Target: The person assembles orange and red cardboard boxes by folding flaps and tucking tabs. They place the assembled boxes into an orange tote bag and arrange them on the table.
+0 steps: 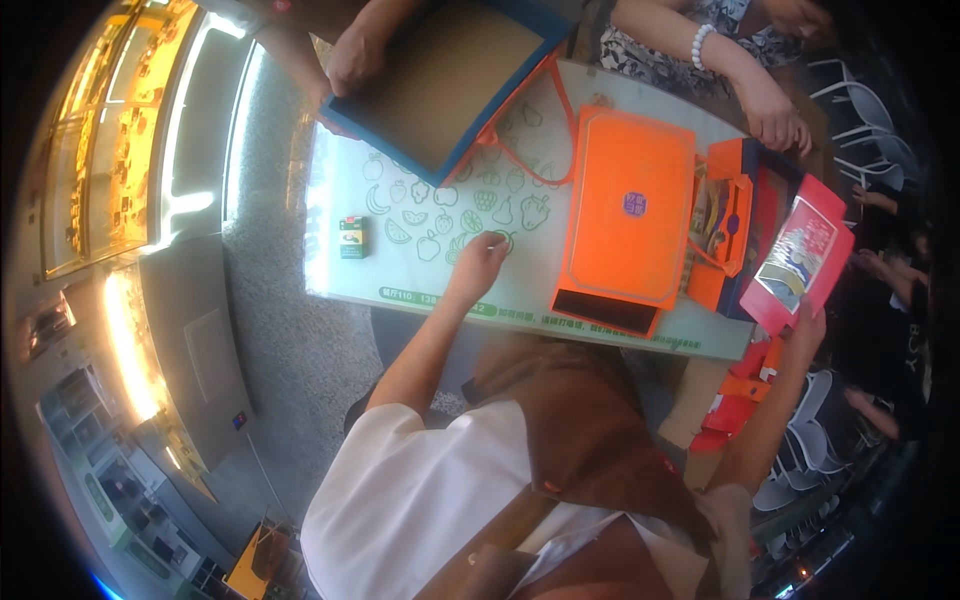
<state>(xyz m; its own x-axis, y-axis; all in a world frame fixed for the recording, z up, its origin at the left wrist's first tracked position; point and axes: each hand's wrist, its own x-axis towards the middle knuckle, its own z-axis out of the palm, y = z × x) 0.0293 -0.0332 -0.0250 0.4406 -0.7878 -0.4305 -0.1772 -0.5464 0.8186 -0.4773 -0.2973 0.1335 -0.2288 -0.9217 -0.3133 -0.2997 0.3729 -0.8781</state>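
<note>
Packet (797, 255) in right hand (808, 328), orange box (632, 165) leftward, green pack (354, 240), blue-rimmed tray (460, 70)

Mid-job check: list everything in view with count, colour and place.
Table: one, pale with green fruit drawings, centre
Blue-rimmed box: one, blue with tan inside, top
Orange box: one, orange, table's right half
Open box: one, orange and dark blue, beside orange box
Pink packet: one, pink, right of open box
Small box: one, mostly green, table's left end
Red packages: several, red and orange, lower right
Chairs: several, white, right side
Display case: one, lit yellow, upper left
Bracelet: one, white, upper right
Co-workers' hands: at least two, bare, top
Apron: one, brown, bottom centre
Left hand: one, bare, over table
Right hand: one, bare, holding pink packet
</note>
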